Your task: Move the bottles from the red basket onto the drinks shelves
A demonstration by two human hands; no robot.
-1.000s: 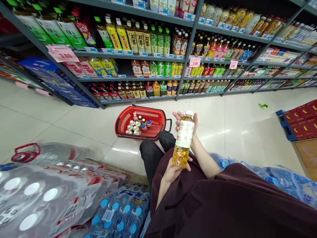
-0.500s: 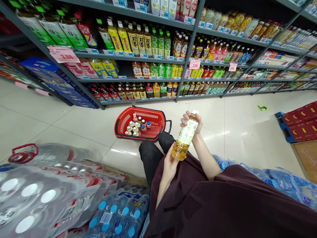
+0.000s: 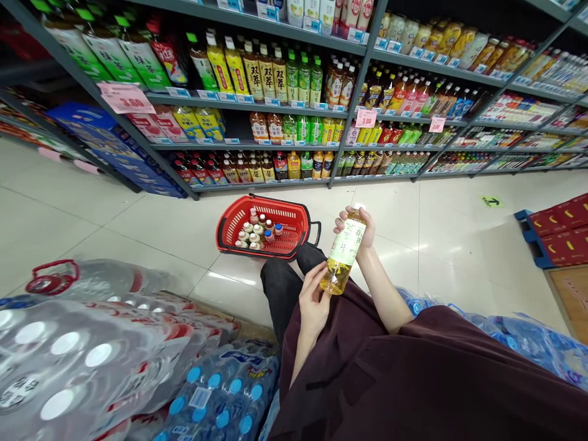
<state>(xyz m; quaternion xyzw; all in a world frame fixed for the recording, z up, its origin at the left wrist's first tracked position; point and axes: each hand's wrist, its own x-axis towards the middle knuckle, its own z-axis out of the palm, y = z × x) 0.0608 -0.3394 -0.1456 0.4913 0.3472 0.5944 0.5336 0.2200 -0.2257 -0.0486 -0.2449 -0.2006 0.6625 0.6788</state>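
Observation:
A clear plastic drink bottle with yellow liquid, a pale green label and a white cap tilts in front of my body, cap end away from me. My right hand is closed round its upper part, just below the cap. Down at the base, my left hand grips the lower left side with its fingertips, the thumb near the bottom. On the floor beyond my knees stands a red shopping basket, its black handle folded down. Several small bottles with white, brown and blue caps are inside it.
Shelves of bottled drinks line the far side of the aisle. Shrink-wrapped water packs and large bottles crowd my left. More blue-wrapped bottles lie to my right, with red cartons on a blue pallet farther off.
My left hand's fingers have shifted from under the bottle's base to its lower left side. The label has turned slightly, and the whole view has moved a little.

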